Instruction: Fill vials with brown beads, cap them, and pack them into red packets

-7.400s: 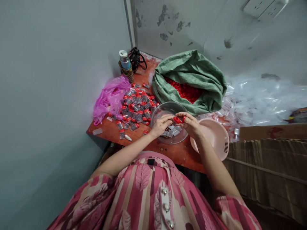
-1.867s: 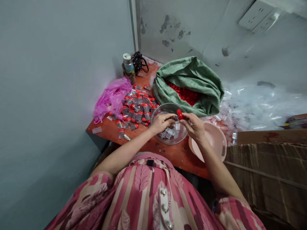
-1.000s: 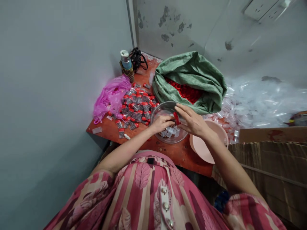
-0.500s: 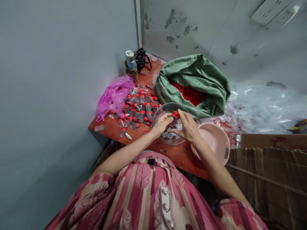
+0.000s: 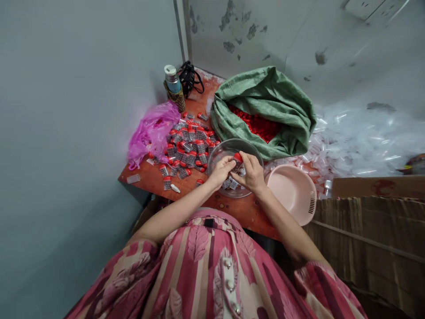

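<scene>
Both hands are close together above a clear round bowl (image 5: 217, 151) near the front edge of the red tabletop (image 5: 229, 206). The left hand (image 5: 223, 172) pinches a small red-capped container (image 5: 237, 158) between thumb and fingers. The right hand (image 5: 250, 175) faces it from the other side, with its fingertips at the red cap and its thumb spread lower; whether that thumb bears on the container cannot be determined. Inside the bowl, below the hands, lie loose clear plastic pieces (image 5: 233, 184).

To the left of the bowl, a pile of clear containers with red caps (image 5: 191, 144) covers the tabletop. A pink plastic bag (image 5: 151, 135) adjoins the left side of this pile. A small white item (image 5: 175, 188) lies near the front edge. At the rear left, a bottle with a white lid (image 5: 172, 80) stands in a patterned sleeve (image 5: 175, 98), beside a bundle of black cord (image 5: 190, 79).

Behind the bowl, a green fabric sack (image 5: 300, 122) is open, exposing a mass of red caps (image 5: 259, 126). A pale pink basin (image 5: 287, 190) is located just right of the right hand. Farther right are a heap of clear plastic parts (image 5: 358, 141) and stacked cardboard (image 5: 372, 239).
</scene>
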`<state>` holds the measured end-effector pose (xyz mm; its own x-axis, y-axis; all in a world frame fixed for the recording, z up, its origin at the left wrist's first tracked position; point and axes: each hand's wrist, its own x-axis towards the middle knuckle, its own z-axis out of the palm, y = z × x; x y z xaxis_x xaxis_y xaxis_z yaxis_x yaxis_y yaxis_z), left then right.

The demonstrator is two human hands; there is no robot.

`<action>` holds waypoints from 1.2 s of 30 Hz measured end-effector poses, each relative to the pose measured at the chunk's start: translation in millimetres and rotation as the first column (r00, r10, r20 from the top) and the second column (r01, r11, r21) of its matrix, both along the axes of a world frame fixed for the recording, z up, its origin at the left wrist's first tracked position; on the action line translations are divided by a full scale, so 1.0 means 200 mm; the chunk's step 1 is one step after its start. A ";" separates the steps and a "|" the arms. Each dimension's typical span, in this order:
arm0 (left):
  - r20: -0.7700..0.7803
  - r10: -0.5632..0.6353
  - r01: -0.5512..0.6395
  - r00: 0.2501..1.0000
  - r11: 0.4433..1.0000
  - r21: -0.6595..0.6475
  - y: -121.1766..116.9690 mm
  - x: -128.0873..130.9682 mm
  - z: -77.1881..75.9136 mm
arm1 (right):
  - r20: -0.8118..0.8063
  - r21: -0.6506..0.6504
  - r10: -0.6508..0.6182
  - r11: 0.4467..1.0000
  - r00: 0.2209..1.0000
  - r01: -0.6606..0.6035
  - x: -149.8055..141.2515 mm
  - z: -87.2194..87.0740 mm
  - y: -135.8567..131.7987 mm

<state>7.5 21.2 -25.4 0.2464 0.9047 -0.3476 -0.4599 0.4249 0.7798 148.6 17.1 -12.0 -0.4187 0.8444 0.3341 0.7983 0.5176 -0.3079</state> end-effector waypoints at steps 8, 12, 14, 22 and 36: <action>-0.049 0.146 -0.149 0.988 0.988 -0.051 0.17 -0.10 -0.06 | -0.048 -0.257 -0.062 0.965 0.997 0.047 0.10 -0.14 0.13; -0.265 0.348 -0.334 0.899 0.938 0.095 0.37 -0.33 -0.10 | 0.203 -0.453 0.027 0.889 0.979 0.069 0.15 -0.28 0.13; -0.374 0.432 -0.365 0.821 0.900 0.238 0.42 -0.43 -0.12 | 0.353 -0.533 0.144 0.843 0.924 0.072 0.14 -0.35 0.11; -0.590 0.215 -0.139 0.778 0.975 0.171 0.09 -0.41 -0.37 | 0.332 -0.608 0.424 0.779 0.843 -0.153 0.03 -0.52 0.02; -0.519 -0.119 0.011 0.846 0.978 -0.207 -0.28 -0.20 -0.52 | 0.355 -0.622 0.449 0.768 0.820 -0.152 0.05 -0.58 0.22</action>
